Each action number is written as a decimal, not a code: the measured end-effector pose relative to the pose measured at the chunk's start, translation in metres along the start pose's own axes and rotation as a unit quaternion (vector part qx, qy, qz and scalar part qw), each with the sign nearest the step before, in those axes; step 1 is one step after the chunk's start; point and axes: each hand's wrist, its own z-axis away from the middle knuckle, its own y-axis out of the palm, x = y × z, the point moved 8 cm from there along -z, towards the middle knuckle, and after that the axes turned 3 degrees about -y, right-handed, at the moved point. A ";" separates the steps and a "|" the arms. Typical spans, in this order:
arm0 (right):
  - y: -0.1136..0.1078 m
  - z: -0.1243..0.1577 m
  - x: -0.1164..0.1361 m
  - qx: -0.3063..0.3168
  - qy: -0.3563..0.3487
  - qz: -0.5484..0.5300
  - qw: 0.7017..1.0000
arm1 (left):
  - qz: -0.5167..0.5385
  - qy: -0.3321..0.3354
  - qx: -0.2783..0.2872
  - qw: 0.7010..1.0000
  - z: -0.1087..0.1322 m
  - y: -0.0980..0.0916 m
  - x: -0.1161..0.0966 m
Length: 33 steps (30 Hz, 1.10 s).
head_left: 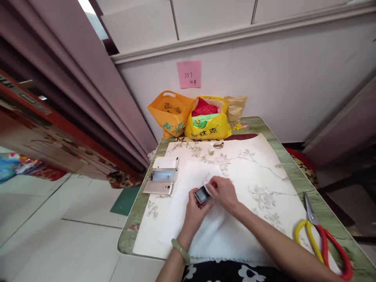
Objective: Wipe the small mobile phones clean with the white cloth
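My left hand (196,209) grips a small dark rectangular device (201,194) with a pale rim, its screen facing up. Close against the device's right edge, my right hand (222,192) pinches a bit of white material (208,189), perhaps cloth or tissue; its exact kind is unclear. Both hands are over a white cloth (182,211) spread on a flower-patterned sheet (264,172). A green bangle (180,250) circles my left wrist.
Three phones (158,188) lie at the left. Behind stand an orange bag (170,113), a yellow bag (208,129) and a brown pouch (235,107). A small bottle (211,149) sits beside glasses (219,145). Large scissors (313,221) rest on the right edge.
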 end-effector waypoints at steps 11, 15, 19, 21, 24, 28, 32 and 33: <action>-0.001 -0.008 -0.032 0.004 0.033 0.122 0.992 | -0.041 0.057 -0.029 0.997 0.009 0.001 -0.001; 0.021 0.013 0.014 0.058 -0.127 0.022 0.990 | -0.099 0.087 -0.085 0.988 0.012 -0.005 -0.007; 0.021 0.011 0.006 0.040 -0.132 0.061 0.989 | -0.106 0.082 -0.074 0.988 0.012 -0.002 -0.008; 0.007 0.000 -0.021 -0.007 -0.030 0.114 0.993 | -0.093 0.080 -0.066 0.990 0.013 0.000 -0.008; 0.004 0.001 -0.026 -0.019 -0.012 0.128 0.992 | -0.106 0.083 -0.075 0.988 0.013 0.000 -0.009; 0.030 0.023 0.016 0.058 -0.197 0.069 0.976 | -0.148 0.086 -0.085 0.982 0.012 -0.001 -0.010; 0.006 0.001 -0.028 -0.015 -0.025 0.050 0.998 | -0.132 0.082 -0.074 0.985 0.013 0.000 -0.010; -0.004 -0.006 -0.042 -0.029 -0.001 0.048 0.998 | -0.126 0.081 -0.072 0.986 0.013 0.000 -0.009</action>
